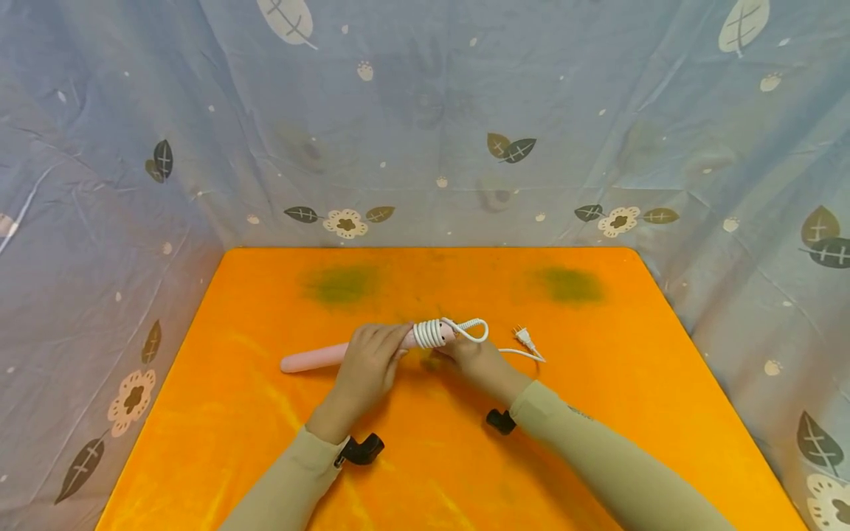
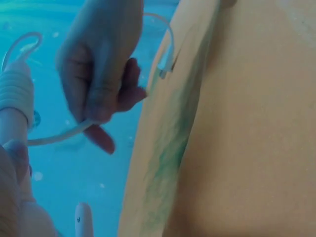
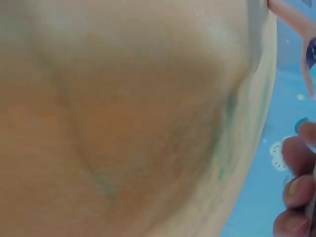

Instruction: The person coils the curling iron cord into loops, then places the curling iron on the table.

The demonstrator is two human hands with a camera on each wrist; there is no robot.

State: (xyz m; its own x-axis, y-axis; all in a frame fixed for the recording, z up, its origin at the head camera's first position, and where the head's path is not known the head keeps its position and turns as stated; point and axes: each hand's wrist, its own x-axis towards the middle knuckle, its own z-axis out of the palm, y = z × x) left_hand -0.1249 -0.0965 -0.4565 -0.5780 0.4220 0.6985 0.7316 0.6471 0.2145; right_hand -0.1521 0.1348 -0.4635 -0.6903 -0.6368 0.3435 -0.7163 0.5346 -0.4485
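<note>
A pink curling iron point(image 1: 315, 359) lies across my left hand's grip in the head view, its barrel pointing left. My left hand point(image 1: 368, 361) holds it around the middle. White cord point(image 1: 430, 334) is coiled several times around the handle, and a loop of it sticks out at the right end. In the left wrist view my right hand point(image 2: 106, 74) pinches a stretch of the cord point(image 2: 61, 137) between thumb and fingers. Beyond my right hand point(image 1: 485, 365) in the head view, the free cord leads to a white two-prong plug point(image 1: 524, 338).
Beneath both hands spreads an orange-covered table point(image 1: 425, 472) with two greenish patches near the back. A patterned grey-blue curtain point(image 1: 425, 110) encloses it at the back and sides. Black wrist mounts point(image 1: 364, 448) show at both sleeves. Curled fingers point(image 3: 296, 192) appear at the right wrist view's edge.
</note>
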